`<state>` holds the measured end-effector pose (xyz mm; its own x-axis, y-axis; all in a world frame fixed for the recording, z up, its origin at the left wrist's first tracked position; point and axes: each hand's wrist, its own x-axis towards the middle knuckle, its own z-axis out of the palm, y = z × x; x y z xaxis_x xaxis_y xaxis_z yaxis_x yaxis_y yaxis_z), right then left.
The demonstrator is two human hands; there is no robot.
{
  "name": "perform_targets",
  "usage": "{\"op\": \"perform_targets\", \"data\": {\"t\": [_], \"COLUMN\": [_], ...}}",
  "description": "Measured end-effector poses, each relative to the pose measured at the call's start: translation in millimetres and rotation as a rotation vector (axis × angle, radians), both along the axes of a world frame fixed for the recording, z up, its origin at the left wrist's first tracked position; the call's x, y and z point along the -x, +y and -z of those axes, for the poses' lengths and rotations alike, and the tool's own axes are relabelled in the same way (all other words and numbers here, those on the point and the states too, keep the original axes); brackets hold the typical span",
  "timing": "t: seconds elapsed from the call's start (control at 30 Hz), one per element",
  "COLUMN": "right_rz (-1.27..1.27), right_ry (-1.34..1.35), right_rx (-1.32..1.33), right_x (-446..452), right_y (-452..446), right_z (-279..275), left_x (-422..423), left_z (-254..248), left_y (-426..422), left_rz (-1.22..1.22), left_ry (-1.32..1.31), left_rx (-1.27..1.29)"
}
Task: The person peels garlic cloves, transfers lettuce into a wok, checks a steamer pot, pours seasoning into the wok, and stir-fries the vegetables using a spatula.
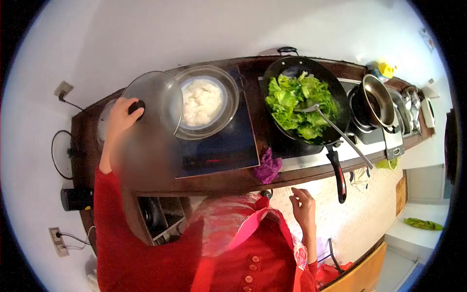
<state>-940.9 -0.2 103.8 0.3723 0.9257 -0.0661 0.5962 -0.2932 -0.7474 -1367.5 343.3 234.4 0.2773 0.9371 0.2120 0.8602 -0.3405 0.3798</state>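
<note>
My left hand (122,117) is closed on the dark knob of a glass lid (158,97), which it holds tilted at the left side of a pot (232,104). Inside the pot sits a bowl of white food that looks like rice (201,102). The pot stands on a dark induction cooktop (224,151). My right hand (303,204) hangs before the counter edge, its fingers loosely bent and apart, holding nothing. Nearest to it are the wok's handle (336,175) and a purple cloth (267,166).
A black wok (340,90) holds green leafy vegetables (296,102), with a metal spatula (343,136) resting in it, its handle over the rim. Farther right are a steel pan (378,92) and a yellow-capped container (386,69). A wall socket with a cord (63,90) is at left.
</note>
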Motion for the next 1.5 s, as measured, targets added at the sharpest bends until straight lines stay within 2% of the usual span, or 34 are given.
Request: {"op": "perform_targets", "data": {"t": [0.07, 0.17, 0.37, 0.53, 0.83, 0.97, 1.07, 1.13, 1.17, 1.23, 1.33, 1.43, 1.5], "right_rz": [0.022, 0.035, 0.071, 0.091, -0.008, -0.094, -0.12, -0.126, -0.153, -0.045, -0.056, -0.128, -0.206], "right_ry": [0.003, 0.027, 0.027, 0.026, -0.001, -0.068, -0.048, -0.23, -0.338, -0.42, -0.783, -1.055, -0.861], "right_rx": [0.033, 0.043, 0.085, 0.113, 0.108, 0.0, -0.226, -0.4, -0.457, -0.61, -0.439, -0.133, 0.147], "right_x": [-10.4, -22.7, -47.5, -64.6, -101.5, -112.1, -115.4, -130.1, -140.8, -155.5, -189.0, -222.8, -243.6], "right_y": [-12.5, -24.7, -47.9, -67.8, -77.3, -74.7, -60.0, -49.2, -44.2, -29.9, 7.8, 35.9, 47.5], "right_z": [2.2, 5.7, 9.3, 20.0, 18.6, -0.9, -31.9, -57.3, -76.6, -101.9, -117.6, -87.5, -70.7], "left_x": [-29.7, -62.7, -118.5, -130.1, -146.2, -137.3, -141.7, -139.5, -138.9, -145.3, -187.7, -231.8, -250.0], "left_z": [0.7, 27.0, 49.6, 78.8, 80.3, 98.8, 94.4, 94.8, 92.4, 78.1, 32.9, -1.0, 5.8], "left_y": [12.2, 37.9, 49.2, 54.9, 53.3, 61.8, 58.6, 63.4, 61.1, 51.2, 13.1, -56.3, -107.0], "left_rz": [0.051, 0.126, 0.117, 0.149, 0.084, 0.138, 0.098, 0.097, 0.114, 0.158, 0.173, 0.357, 0.537], "left_ry": [0.019, 0.106, 0.154, 0.14, 0.154, 0.125, 0.168, 0.221, 0.251, 0.299, 0.233, 0.018, -0.063], "left_rx": [0.031, 0.01, 0.094, 0.047, 0.077, -0.046, 0.022, 0.071, 0.015, -0.099, -0.233, -0.212, -0.27]}}
